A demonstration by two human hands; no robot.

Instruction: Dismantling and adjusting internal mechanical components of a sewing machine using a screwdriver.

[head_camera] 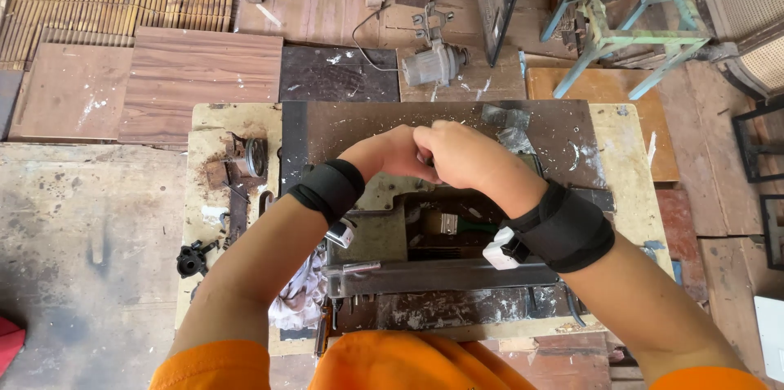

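Note:
My left hand (390, 153) and my right hand (464, 155) are pressed together, fingers curled, over the far edge of a worn metal machine body (384, 231) that lies in a cut-out of a small wooden table (219, 119). What the fingers grip is hidden between the hands. Both wrists wear black bands, each with a small white device. A paintbrush (457, 223) with a green handle lies inside the open machine body, just below my right wrist. My sleeves are orange.
A rusty round metal part (255, 157) and a small black knob (191, 259) sit on the table's left side, with a crumpled rag (298, 300) near the front. A grey motor (431, 63) lies on the wooden floor behind, beside a pale green metal stool frame (629, 10).

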